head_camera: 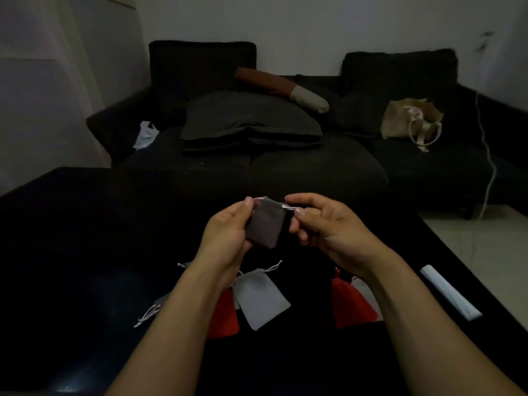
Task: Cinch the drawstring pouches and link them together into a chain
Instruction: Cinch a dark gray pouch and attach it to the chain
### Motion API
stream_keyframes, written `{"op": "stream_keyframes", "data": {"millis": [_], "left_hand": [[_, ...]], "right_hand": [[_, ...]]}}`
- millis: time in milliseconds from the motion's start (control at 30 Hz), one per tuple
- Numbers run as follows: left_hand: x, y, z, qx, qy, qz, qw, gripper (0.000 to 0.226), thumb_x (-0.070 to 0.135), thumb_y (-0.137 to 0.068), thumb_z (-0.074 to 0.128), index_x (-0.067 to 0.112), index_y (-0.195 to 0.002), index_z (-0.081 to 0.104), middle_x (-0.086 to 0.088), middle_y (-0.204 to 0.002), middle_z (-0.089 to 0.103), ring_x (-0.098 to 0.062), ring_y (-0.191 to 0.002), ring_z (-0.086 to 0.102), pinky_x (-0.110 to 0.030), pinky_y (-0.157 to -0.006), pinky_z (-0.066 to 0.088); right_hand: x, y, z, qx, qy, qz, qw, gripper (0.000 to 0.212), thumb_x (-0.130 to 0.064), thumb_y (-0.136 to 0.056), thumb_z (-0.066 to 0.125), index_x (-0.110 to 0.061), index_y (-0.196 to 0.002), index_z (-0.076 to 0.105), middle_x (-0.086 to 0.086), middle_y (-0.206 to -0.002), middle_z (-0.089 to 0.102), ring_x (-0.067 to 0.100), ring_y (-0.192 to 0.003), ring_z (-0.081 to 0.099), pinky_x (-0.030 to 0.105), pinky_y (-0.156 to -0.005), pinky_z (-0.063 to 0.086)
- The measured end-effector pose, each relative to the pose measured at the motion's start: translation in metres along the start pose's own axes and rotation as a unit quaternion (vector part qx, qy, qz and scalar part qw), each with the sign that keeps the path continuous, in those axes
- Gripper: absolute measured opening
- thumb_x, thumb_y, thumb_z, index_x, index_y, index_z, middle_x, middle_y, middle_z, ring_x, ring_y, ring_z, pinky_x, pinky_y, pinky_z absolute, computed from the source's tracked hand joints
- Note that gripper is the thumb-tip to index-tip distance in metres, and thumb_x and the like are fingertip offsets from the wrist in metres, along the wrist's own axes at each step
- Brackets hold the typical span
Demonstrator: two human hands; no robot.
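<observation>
A dark grey drawstring pouch is held up above the black table. My left hand grips its left side, thumb near the top corner. My right hand pinches the white drawstring at the pouch's upper right corner. On the table below lie a light grey pouch with its strings loose, a red pouch partly under my left forearm, another red pouch under my right forearm, and a grey pouch with white strings at the left.
The black table fills the foreground, with a white rolled packet near its right edge. Behind stands a dark sofa with cushions, a beige bag and a white cable by the wall.
</observation>
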State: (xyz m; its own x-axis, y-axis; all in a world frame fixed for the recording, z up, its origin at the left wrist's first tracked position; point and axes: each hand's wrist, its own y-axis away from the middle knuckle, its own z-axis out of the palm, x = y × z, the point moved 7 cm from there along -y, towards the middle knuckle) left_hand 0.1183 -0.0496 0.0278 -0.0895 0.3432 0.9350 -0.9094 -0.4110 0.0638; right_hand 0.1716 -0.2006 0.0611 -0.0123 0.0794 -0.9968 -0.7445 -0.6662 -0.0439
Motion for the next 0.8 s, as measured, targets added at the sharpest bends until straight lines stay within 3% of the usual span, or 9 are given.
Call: {"op": "stream_keyframes", "data": {"millis": [67,200,400,500,567,633,667,733,800], "left_hand": [[0.008,-0.002,-0.003,0.025,-0.094,0.063,0.993,0.025,0.022,-0.101,0.049,0.014,-0.100,0.073,-0.005,-0.090,0.077,-0.013,-0.080,0.073,-0.022,-0.063,0.055],[0.021,0.002,-0.003,0.040,-0.253,0.192,0.947,0.014,0.015,-0.095,0.060,0.016,-0.094,0.074,-0.006,-0.081,0.076,-0.017,-0.078,0.074,-0.025,-0.070,0.059],[0.027,0.007,-0.002,0.064,-0.213,0.191,0.956,0.025,0.023,-0.094,0.061,0.008,-0.076,0.071,-0.010,-0.064,0.071,-0.017,-0.055,0.067,-0.024,-0.054,0.054],[0.030,0.008,0.002,0.078,-0.204,0.170,0.961,0.043,0.033,-0.097,0.054,0.005,-0.065,0.062,-0.003,-0.080,0.073,-0.009,-0.066,0.067,-0.022,-0.055,0.053],[0.028,0.004,0.008,0.031,-0.145,0.131,0.980,0.045,0.041,-0.096,0.050,0.012,-0.062,0.053,0.006,-0.110,0.073,-0.008,-0.096,0.066,-0.026,-0.075,0.050],[0.023,0.003,0.020,-0.065,0.045,0.060,0.995,0.045,0.046,-0.094,0.047,0.018,-0.059,0.049,0.006,-0.123,0.069,-0.010,-0.093,0.061,-0.028,-0.078,0.040],[0.020,0.006,0.027,-0.101,0.140,0.024,0.985,0.045,0.046,-0.095,0.045,0.020,-0.059,0.051,0.005,-0.118,0.071,-0.008,-0.082,0.059,-0.026,-0.072,0.038],[0.014,0.014,0.040,-0.126,0.222,-0.011,0.967,0.047,0.044,-0.099,0.042,0.024,-0.059,0.054,0.007,-0.089,0.072,-0.004,-0.061,0.051,-0.022,-0.057,0.035],[0.010,0.018,0.051,-0.123,0.242,-0.018,0.962,0.044,0.042,-0.100,0.040,0.023,-0.061,0.051,0.009,-0.061,0.055,-0.003,-0.047,0.041,-0.018,-0.048,0.033]], "right_hand": [[-0.001,0.003,-0.014,0.047,0.022,0.001,0.999,0.019,-0.008,-0.096,0.056,-0.007,-0.112,0.066,0.008,-0.076,0.069,0.013,-0.065,0.058,0.021,-0.062,0.051],[0.001,0.005,-0.041,0.136,0.014,-0.011,0.991,0.012,-0.007,-0.091,0.063,-0.001,-0.097,0.071,0.009,-0.076,0.072,0.010,-0.063,0.064,0.019,-0.061,0.055],[0.003,0.004,-0.049,0.124,-0.072,-0.013,0.990,0.012,-0.003,-0.093,0.060,-0.001,-0.099,0.070,0.012,-0.082,0.075,0.013,-0.069,0.071,0.021,-0.065,0.059],[0.002,0.007,-0.047,0.123,0.060,0.001,0.991,0.017,-0.012,-0.096,0.059,0.001,-0.095,0.070,0.017,-0.083,0.074,0.016,-0.066,0.071,0.023,-0.062,0.060],[0.001,0.007,-0.042,0.131,0.089,0.000,0.987,0.025,-0.022,-0.098,0.058,-0.002,-0.086,0.068,0.015,-0.084,0.074,0.016,-0.065,0.069,0.023,-0.057,0.056],[0.001,0.005,-0.034,0.120,-0.033,-0.003,0.992,0.037,-0.029,-0.098,0.055,-0.014,-0.066,0.065,0.006,-0.084,0.073,0.014,-0.066,0.064,0.022,-0.055,0.045],[0.002,0.004,-0.027,0.098,-0.137,-0.002,0.986,0.043,-0.030,-0.097,0.055,-0.018,-0.057,0.062,0.003,-0.085,0.071,0.012,-0.064,0.058,0.021,-0.053,0.038],[-0.001,0.003,-0.008,0.031,-0.317,0.006,0.948,0.045,-0.032,-0.091,0.055,-0.020,-0.048,0.053,0.001,-0.087,0.071,0.006,-0.053,0.048,0.018,-0.047,0.025],[-0.002,0.004,0.004,0.001,-0.367,0.005,0.930,0.040,-0.034,-0.088,0.053,-0.019,-0.052,0.046,-0.002,-0.070,0.065,0.003,-0.039,0.038,0.014,-0.038,0.018]]}}
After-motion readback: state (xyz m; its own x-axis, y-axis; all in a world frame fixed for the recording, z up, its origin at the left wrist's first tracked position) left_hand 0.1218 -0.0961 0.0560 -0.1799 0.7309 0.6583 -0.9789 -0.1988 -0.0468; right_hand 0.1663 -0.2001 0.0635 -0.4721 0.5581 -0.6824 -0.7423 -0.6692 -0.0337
